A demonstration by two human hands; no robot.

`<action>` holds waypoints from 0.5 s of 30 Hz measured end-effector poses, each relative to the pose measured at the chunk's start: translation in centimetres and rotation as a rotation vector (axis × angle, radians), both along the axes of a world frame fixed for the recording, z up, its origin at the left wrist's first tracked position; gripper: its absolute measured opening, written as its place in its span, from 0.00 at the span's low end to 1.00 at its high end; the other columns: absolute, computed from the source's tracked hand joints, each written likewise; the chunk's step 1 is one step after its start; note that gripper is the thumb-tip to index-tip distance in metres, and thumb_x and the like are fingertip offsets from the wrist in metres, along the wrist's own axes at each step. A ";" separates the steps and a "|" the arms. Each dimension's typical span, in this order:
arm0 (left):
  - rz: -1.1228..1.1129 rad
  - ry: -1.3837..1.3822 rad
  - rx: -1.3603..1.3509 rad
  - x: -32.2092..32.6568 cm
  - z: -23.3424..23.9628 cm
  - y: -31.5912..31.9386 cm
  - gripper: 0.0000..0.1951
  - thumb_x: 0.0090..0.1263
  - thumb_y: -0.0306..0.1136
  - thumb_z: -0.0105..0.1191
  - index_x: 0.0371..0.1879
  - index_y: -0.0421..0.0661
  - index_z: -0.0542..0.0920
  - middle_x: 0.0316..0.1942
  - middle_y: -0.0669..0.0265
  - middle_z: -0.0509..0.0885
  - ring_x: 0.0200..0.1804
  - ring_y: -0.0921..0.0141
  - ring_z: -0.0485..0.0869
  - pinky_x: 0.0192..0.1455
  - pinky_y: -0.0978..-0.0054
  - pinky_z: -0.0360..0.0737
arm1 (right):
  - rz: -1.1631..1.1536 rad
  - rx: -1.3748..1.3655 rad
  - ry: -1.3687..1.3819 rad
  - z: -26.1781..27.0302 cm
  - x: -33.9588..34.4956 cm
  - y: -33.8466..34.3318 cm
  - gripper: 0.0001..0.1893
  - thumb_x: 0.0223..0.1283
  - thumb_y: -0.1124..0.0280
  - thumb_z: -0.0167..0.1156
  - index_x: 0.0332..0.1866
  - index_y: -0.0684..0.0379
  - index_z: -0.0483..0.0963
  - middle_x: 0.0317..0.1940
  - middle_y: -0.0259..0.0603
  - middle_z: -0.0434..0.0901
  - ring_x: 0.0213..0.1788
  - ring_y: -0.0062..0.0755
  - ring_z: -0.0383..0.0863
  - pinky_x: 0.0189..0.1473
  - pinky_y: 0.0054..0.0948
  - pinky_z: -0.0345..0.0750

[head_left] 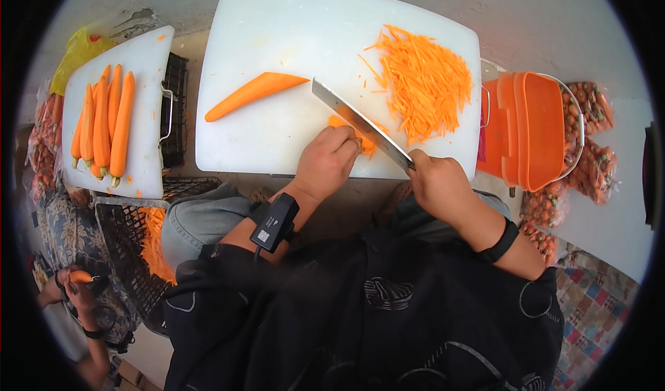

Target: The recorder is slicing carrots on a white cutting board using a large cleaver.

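Observation:
My right hand [436, 183] grips the handle of a wide-bladed knife [358, 122], whose blade slants up and left over a white cutting board [270, 32]. Under my left hand [330, 154], curled fingertips press on sliced carrot pieces [368, 144] near the board's front edge; the blade lies just to their right and partly hides them. A peeled carrot [254, 95] with a slanting cut end rests left of the knife tip. Toward the board's right side spreads a heap of shredded carrot [423, 84].
Several peeled carrots [122, 126] lie on a second white board [150, 79] at left. Below it, a black crate [122, 250] holds shredded carrot. An orange bucket [540, 131] and bagged carrots [595, 167] stand right. Another person's hands [78, 287] hold a carrot at lower left.

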State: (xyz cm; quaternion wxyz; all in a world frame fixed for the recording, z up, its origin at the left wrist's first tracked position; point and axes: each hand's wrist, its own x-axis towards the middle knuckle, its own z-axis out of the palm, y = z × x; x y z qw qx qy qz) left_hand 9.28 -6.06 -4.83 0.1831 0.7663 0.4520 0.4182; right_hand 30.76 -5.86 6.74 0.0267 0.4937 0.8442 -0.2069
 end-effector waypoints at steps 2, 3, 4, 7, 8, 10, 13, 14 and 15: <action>0.002 -0.010 0.007 0.0 0.0 0.0 0.09 0.54 0.22 0.67 0.32 0.40 0.81 0.36 0.62 0.81 0.38 0.61 0.81 0.40 0.66 0.80 | 0.026 -0.037 -0.075 0.6 0.2 -0.1 0.06 0.57 0.76 0.56 0.36 0.65 0.68 0.21 0.54 0.80 0.25 0.57 0.82 0.30 0.48 0.78; 0.005 -0.016 0.010 0.0 -0.1 0.0 0.09 0.54 0.22 0.67 0.32 0.40 0.81 0.36 0.62 0.81 0.38 0.61 0.81 0.40 0.66 0.80 | 0.038 -0.046 -0.093 0.9 0.2 0.0 0.06 0.57 0.76 0.56 0.36 0.65 0.68 0.21 0.54 0.80 0.25 0.57 0.82 0.30 0.48 0.78; 0.008 -0.019 0.012 0.1 -0.1 0.0 0.09 0.54 0.22 0.67 0.32 0.40 0.81 0.36 0.62 0.81 0.38 0.61 0.81 0.40 0.67 0.80 | 0.051 -0.056 -0.111 1.3 0.2 0.1 0.06 0.56 0.76 0.56 0.36 0.65 0.68 0.21 0.54 0.80 0.25 0.57 0.82 0.30 0.48 0.78; 0.012 -0.021 0.015 0.1 -0.1 0.0 0.07 0.55 0.23 0.65 0.32 0.42 0.81 0.37 0.63 0.80 0.38 0.62 0.80 0.40 0.67 0.80 | 0.071 -0.060 -0.107 2.0 0.2 0.2 0.07 0.55 0.76 0.56 0.36 0.65 0.68 0.20 0.53 0.80 0.25 0.57 0.82 0.30 0.48 0.78; 0.012 -0.015 0.016 0.2 -0.1 0.0 0.06 0.56 0.24 0.63 0.31 0.43 0.81 0.38 0.64 0.80 0.38 0.62 0.80 0.41 0.68 0.80 | 0.073 -0.058 -0.094 2.1 0.3 0.3 0.07 0.54 0.76 0.56 0.36 0.65 0.68 0.20 0.53 0.80 0.25 0.57 0.82 0.30 0.48 0.78; 0.014 -0.003 0.017 0.1 -0.2 0.0 0.05 0.56 0.25 0.62 0.31 0.44 0.81 0.38 0.65 0.79 0.38 0.63 0.79 0.42 0.68 0.79 | 0.075 -0.056 -0.087 2.3 0.4 0.3 0.07 0.54 0.77 0.56 0.36 0.65 0.68 0.20 0.53 0.80 0.25 0.57 0.82 0.30 0.47 0.79; 0.019 0.008 0.013 0.2 -0.3 -0.1 0.05 0.56 0.25 0.62 0.31 0.44 0.81 0.38 0.65 0.79 0.38 0.63 0.79 0.42 0.69 0.79 | 0.070 -0.067 -0.110 2.4 0.3 0.2 0.07 0.53 0.77 0.57 0.35 0.65 0.68 0.21 0.53 0.80 0.25 0.57 0.82 0.30 0.47 0.79; 0.017 0.009 0.008 0.1 -0.4 -0.1 0.05 0.56 0.25 0.62 0.31 0.44 0.81 0.38 0.65 0.79 0.38 0.63 0.79 0.42 0.68 0.79 | 0.066 -0.073 -0.123 2.4 0.2 0.2 0.07 0.53 0.77 0.57 0.35 0.65 0.68 0.21 0.53 0.80 0.25 0.56 0.82 0.30 0.47 0.79; 0.015 0.010 0.002 0.1 -0.4 -0.1 0.05 0.56 0.25 0.62 0.31 0.44 0.81 0.38 0.65 0.79 0.38 0.63 0.79 0.42 0.68 0.79 | 0.071 -0.077 -0.135 2.4 0.1 0.2 0.07 0.53 0.77 0.57 0.35 0.65 0.68 0.21 0.53 0.80 0.25 0.56 0.82 0.30 0.46 0.79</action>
